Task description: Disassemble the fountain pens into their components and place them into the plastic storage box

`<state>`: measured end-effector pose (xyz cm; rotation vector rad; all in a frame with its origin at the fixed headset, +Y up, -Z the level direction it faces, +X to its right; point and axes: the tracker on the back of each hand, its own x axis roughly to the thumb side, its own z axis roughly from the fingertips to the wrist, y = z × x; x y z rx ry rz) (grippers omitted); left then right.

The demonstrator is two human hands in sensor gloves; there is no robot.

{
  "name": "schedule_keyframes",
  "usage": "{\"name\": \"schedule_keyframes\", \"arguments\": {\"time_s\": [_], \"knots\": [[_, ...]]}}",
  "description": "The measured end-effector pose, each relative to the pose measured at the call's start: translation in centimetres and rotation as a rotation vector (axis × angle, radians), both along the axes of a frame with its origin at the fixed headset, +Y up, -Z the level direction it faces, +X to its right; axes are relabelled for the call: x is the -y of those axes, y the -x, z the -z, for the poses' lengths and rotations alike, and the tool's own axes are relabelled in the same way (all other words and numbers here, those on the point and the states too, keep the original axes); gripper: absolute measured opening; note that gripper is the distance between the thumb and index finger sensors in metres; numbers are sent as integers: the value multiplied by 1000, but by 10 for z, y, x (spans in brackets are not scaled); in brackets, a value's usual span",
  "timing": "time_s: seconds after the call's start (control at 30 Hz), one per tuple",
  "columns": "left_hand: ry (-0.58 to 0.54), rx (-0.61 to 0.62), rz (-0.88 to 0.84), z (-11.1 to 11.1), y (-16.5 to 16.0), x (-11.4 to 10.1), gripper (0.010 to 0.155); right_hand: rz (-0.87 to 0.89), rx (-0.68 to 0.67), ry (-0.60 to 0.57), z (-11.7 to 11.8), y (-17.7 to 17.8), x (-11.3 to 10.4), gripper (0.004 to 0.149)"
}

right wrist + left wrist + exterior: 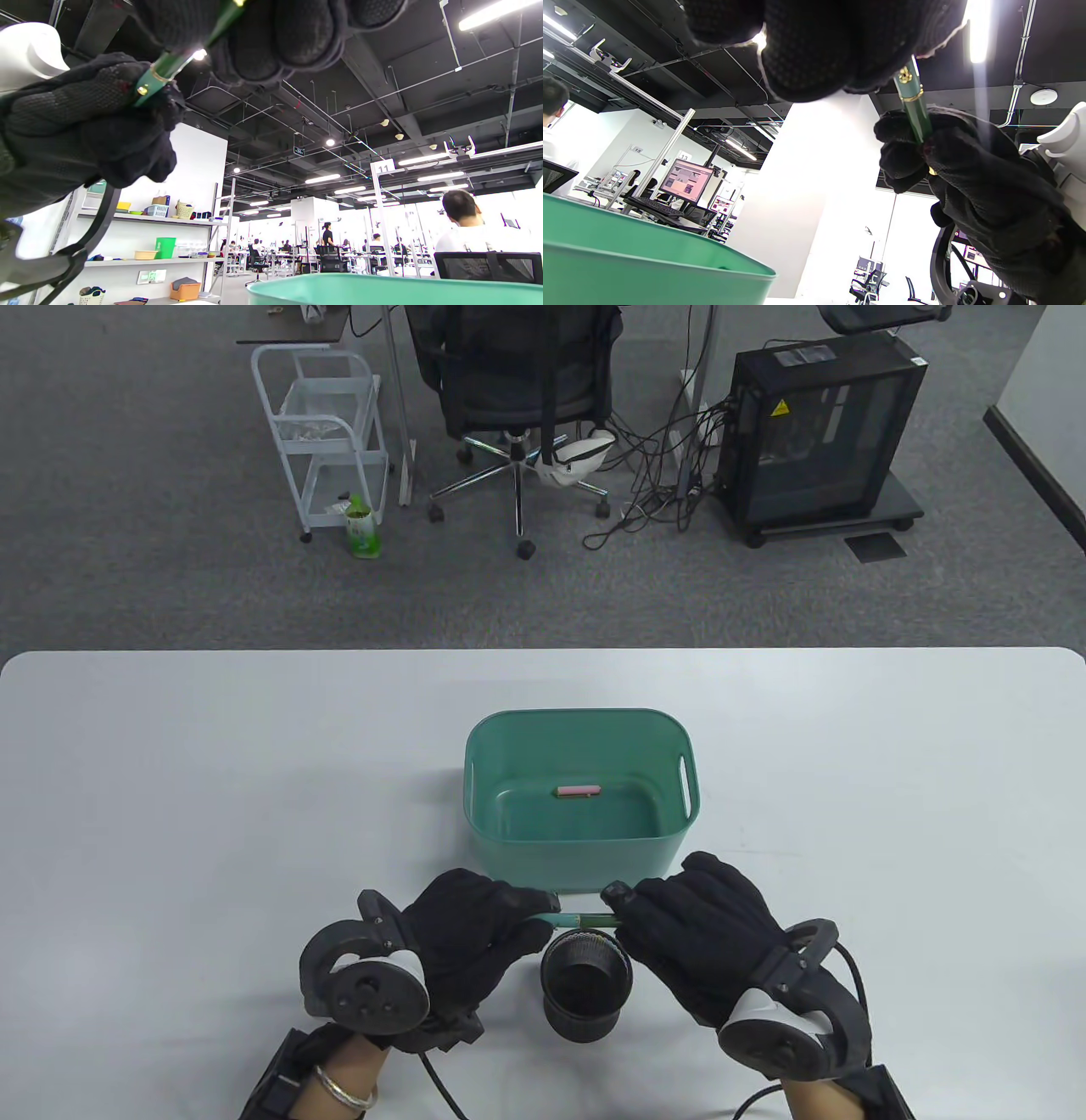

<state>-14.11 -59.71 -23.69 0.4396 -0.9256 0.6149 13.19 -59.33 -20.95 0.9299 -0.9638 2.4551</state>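
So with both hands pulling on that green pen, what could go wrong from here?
Some guesses:
1. The green pen is held above the black mesh cup, in front of the green box. A part that pops free could drop into the cup or onto the table.
2. The left hand and right hand cover most of the pen, so a loosening piece may go unnoticed.

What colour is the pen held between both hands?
Green with gold bands; left wrist view shows it best.

Both ends of the green pen (582, 916) — buried in gloved fingers (526, 937).
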Motion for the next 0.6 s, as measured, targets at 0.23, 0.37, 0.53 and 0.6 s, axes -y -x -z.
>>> {"name": "schedule_keyframes", "arguments": {"time_s": [0.23, 0.37, 0.53, 0.6], "knots": [[73, -140, -278, 14, 61, -12, 46, 158, 157, -21, 1, -54, -20, 42], [45, -197, -258, 15, 60, -11, 47, 167, 189, -49, 0, -59, -22, 42], [68, -199, -185, 21, 50, -3, 46, 171, 203, -62, -3, -60, -24, 43], [83, -205, -149, 23, 46, 0, 46, 167, 209, -78, -5, -59, -24, 43]]}}
